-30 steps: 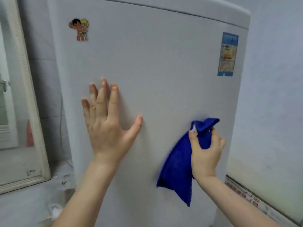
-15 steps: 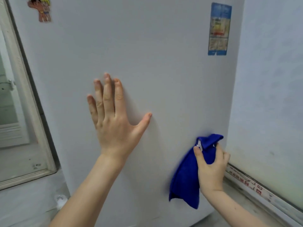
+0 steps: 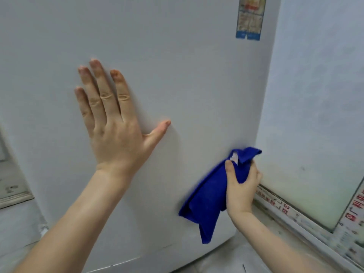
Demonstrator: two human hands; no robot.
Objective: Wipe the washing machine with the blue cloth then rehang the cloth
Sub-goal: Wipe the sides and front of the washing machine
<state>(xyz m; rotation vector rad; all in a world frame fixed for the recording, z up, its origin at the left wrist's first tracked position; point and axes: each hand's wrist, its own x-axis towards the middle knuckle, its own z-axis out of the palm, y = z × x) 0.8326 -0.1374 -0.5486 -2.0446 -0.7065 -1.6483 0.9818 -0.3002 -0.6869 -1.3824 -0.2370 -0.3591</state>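
The white washing machine (image 3: 177, 75) fills most of the head view, its flat front panel facing me. My left hand (image 3: 116, 131) presses flat on the panel with straight, spread fingers. Low on the panel near its right edge, my right hand (image 3: 243, 186) grips the bunched blue cloth (image 3: 206, 203) against the surface. The cloth's loose end hangs down toward the machine's bottom edge, and a small white tag shows by my thumb.
A blue and yellow label (image 3: 249, 18) is stuck at the panel's upper right. A pale wall (image 3: 319, 95) stands close on the right, with a printed strip (image 3: 295, 211) along its base. A framed panel (image 3: 11, 186) sits at the left edge.
My right hand has carried the cloth down the panel toward its lower right corner. The view has dropped and moved closer; my left hand stays pressed flat on the panel.
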